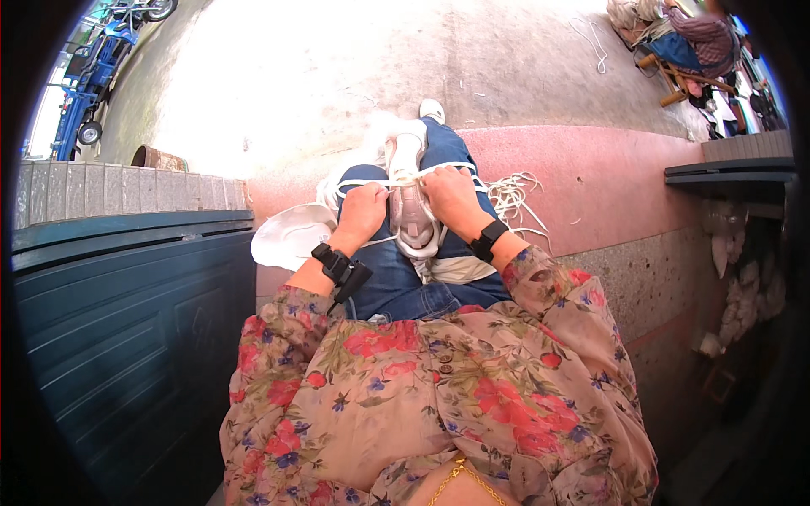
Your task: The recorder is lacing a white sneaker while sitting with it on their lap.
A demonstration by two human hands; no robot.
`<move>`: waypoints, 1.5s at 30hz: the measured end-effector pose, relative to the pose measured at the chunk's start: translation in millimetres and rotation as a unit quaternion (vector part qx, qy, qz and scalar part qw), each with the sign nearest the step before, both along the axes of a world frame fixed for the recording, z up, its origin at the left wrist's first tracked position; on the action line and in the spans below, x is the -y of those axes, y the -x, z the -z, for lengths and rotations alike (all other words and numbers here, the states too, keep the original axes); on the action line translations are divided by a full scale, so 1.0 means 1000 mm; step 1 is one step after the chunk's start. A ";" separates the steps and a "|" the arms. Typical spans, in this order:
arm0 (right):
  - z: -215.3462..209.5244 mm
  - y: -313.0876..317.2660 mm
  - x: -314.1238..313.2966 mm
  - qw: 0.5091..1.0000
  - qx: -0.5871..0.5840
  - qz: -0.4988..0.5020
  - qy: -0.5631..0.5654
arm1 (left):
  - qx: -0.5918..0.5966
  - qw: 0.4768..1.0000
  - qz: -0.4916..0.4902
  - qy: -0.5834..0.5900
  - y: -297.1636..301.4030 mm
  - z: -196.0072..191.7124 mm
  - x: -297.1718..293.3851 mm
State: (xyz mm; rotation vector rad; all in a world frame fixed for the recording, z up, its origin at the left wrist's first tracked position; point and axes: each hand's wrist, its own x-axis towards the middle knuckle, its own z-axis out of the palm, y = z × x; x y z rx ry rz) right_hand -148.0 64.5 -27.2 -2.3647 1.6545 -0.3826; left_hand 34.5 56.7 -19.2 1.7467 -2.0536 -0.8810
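Note:
A pale sneaker (413, 221) rests on my lap between my blue-jeaned thighs. My left hand (363, 212) is closed on a white shoelace (371, 180) at the shoe's left side. My right hand (457, 202) pinches lace at the shoe's right side, its fingertips close to the lacing. Between both hands the lace runs across the shoe. Another pale, shoe-like piece (407, 152) lies just beyond it. A loose bundle of white laces (516, 202) hangs beside my right thigh. What lies under my fingers is partly hidden.
A white rounded piece (291, 238) lies by my left knee. Dark blue door panels (135, 329) stand at left, with a rusty bucket (160, 158) beyond. Blue three-wheelers (89, 84) are parked far left. Another person (704, 42) sits far right; a loose cord (597, 52) lies on the ground.

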 end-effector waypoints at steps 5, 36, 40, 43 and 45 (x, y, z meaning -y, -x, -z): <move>-0.005 0.003 -0.003 0.998 0.011 0.056 0.009 | 0.084 0.992 0.069 0.056 0.005 -0.005 0.007; 0.005 0.008 -0.024 0.988 0.139 0.049 0.037 | 0.004 0.993 0.074 0.090 0.041 -0.035 0.035; 0.007 0.007 -0.023 0.991 0.129 0.043 0.002 | 0.014 0.971 0.229 0.064 0.073 0.006 0.082; 0.002 0.003 -0.021 0.999 0.046 -0.002 0.029 | 0.038 0.941 0.178 -0.286 0.089 -0.018 0.095; 0.000 -0.003 -0.018 0.999 0.001 -0.011 0.036 | -0.030 0.927 0.133 -0.349 0.086 -0.034 0.094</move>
